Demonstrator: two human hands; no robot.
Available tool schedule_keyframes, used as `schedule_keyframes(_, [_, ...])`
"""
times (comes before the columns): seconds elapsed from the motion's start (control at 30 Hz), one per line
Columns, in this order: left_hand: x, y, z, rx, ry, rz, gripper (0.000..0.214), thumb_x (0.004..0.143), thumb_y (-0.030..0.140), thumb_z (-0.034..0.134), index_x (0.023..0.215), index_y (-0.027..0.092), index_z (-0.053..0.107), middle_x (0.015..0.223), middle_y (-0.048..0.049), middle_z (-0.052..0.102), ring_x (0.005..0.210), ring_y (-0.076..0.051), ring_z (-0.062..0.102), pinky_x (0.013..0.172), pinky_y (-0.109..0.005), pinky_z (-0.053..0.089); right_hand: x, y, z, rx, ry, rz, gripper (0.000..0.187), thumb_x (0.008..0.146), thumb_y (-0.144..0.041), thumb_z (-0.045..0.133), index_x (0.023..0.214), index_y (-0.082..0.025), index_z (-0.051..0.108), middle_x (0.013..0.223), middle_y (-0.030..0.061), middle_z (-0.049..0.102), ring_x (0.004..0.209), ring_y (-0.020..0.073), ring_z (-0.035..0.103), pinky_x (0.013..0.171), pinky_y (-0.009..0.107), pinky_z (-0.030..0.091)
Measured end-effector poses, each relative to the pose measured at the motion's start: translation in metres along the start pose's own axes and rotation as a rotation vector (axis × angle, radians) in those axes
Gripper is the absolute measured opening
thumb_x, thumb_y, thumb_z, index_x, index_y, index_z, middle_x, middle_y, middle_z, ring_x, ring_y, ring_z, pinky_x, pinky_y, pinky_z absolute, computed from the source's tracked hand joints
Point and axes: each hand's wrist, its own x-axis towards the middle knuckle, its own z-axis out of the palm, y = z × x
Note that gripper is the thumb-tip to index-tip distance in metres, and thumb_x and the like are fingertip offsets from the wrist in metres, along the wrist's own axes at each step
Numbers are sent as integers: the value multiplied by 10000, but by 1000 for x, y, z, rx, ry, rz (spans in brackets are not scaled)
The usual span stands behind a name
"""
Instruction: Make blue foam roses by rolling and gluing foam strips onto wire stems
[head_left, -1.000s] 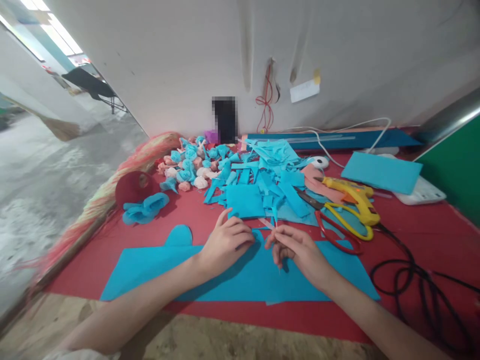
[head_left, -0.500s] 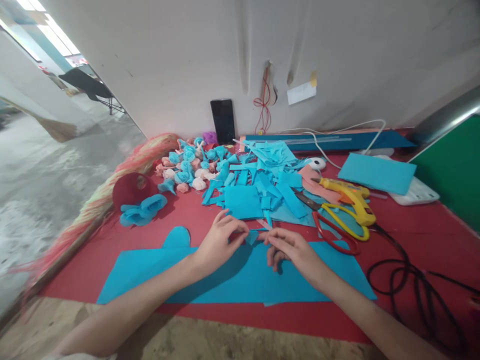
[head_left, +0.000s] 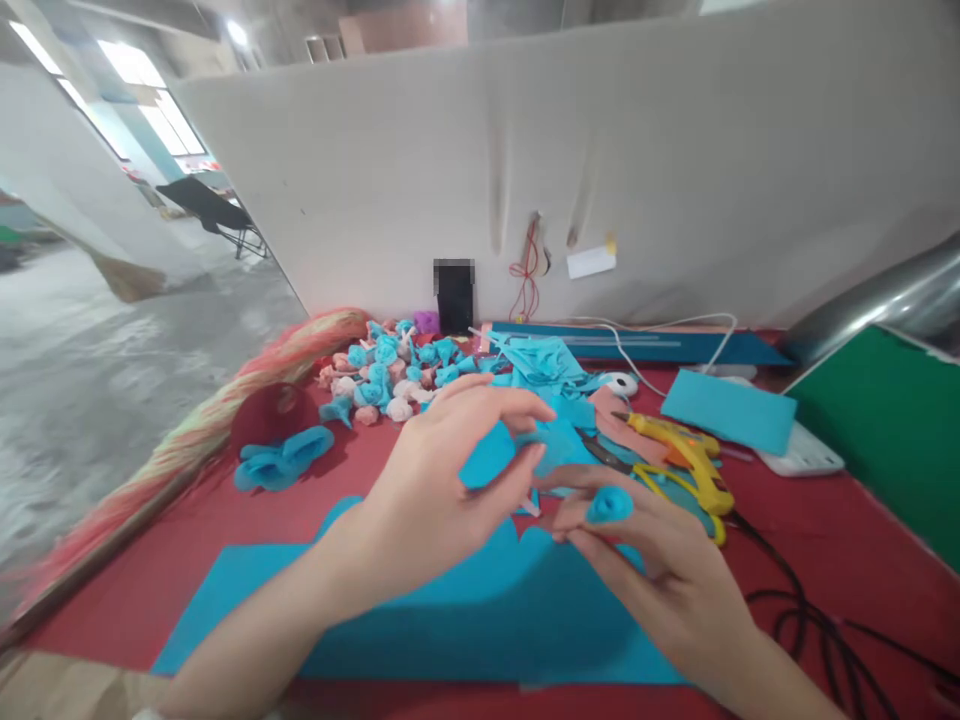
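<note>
My left hand is raised over the blue paper sheet, thumb and forefinger closed on a thin blue crepe paper piece. Beside it, my right hand grips a small rolled blue paper flower, its spiral end facing me between the fingers. The fingers hide the flower's lower part, and I cannot tell whether the two papers are joined. Behind my hands lie blue paper scraps. A yellow glue gun and yellow-handled scissors, partly covered, are right of them.
Several small blue and pink paper flowers are heaped at the back left, near a phone leaning on the wall. Larger blue flowers lie at left. A black cord coils at right. A blue paper stack rests on a white device.
Both hands have come up closer to the camera. The rolled flower now shows in my right hand. The view has tilted upward, showing more of the wall and room.
</note>
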Motion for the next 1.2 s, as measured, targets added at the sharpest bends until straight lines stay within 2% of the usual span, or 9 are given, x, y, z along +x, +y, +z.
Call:
schedule_keyframes(0.17, [7, 10, -4, -24, -100, 37, 193, 822, 123, 537, 993, 211, 523, 843, 58, 617, 774, -52, 595, 1084, -258, 278, 5, -7, -6, -96, 84, -92, 138, 795, -108, 574, 822, -242, 593, 748, -14, 682, 655, 98, 662, 632, 135, 523])
schedule_keyframes(0.27, [7, 10, -1, -117, -153, -34, 186, 820, 150, 547, 979, 244, 532, 831, 60, 611, 828, -76, 601, 1081, -309, 309, 3, -8, -8, -140, 77, -84, 160, 779, -81, 585, 812, -236, 605, 696, -39, 689, 580, 70, 653, 602, 86, 507])
schedule_keyframes(0.37, [7, 9, 6, -271, -177, -142, 176, 834, 183, 534, 981, 279, 542, 784, 48, 620, 882, -110, 591, 882, -264, 488, 0, -8, -8, -163, 68, -55, 151, 782, -89, 594, 783, -239, 612, 700, -50, 700, 562, 66, 653, 596, 76, 508])
schedule_keyframes(0.47, [6, 7, 13, -410, -195, -188, 198, 834, 184, 533, 998, 294, 543, 658, 48, 628, 900, -129, 580, 714, -206, 528, -1, -8, -7, -170, 112, -24, 137, 814, -129, 573, 795, -263, 599, 668, -62, 682, 517, 70, 635, 543, 88, 512])
schedule_keyframes(0.63, [10, 4, 15, -423, -152, -182, 134, 812, 200, 572, 933, 256, 589, 609, 60, 638, 764, -119, 607, 915, -297, 478, -1, -5, -9, -132, 156, 23, 172, 794, -118, 587, 831, -285, 605, 703, -54, 704, 563, 106, 657, 580, 139, 543])
schedule_keyframes(0.77, [14, 3, 11, -397, -118, -175, 84, 773, 153, 601, 831, 206, 632, 692, 43, 669, 689, -113, 610, 1098, -413, 276, -2, -2, -10, -20, 94, 32, 266, 794, -59, 554, 886, -301, 616, 749, -45, 714, 608, 118, 670, 604, 174, 554])
schedule_keyframes(0.9, [15, 5, 8, -422, -94, -182, 54, 744, 145, 638, 762, 195, 646, 670, 37, 674, 682, -125, 614, 1101, -429, 255, 0, -1, -11, -123, 50, -4, 202, 789, -69, 563, 846, -254, 621, 776, -9, 726, 630, 125, 680, 640, 171, 555])
schedule_keyframes(1.07, [16, 4, 4, -482, -146, -175, 69, 741, 156, 659, 679, 186, 659, 660, 38, 689, 673, -111, 620, 1109, -384, 234, 9, -2, -12, -225, 107, -115, 181, 773, -81, 566, 830, -246, 615, 738, -9, 735, 610, 128, 691, 628, 141, 551])
schedule_keyframes(1.2, [14, 2, 2, -556, -207, -207, 82, 764, 150, 629, 702, 174, 676, 648, 24, 666, 656, -113, 594, 1025, -367, 352, 11, -4, -14, -248, 102, -151, 224, 766, -65, 547, 860, -260, 608, 671, -28, 716, 586, 129, 684, 624, 151, 554])
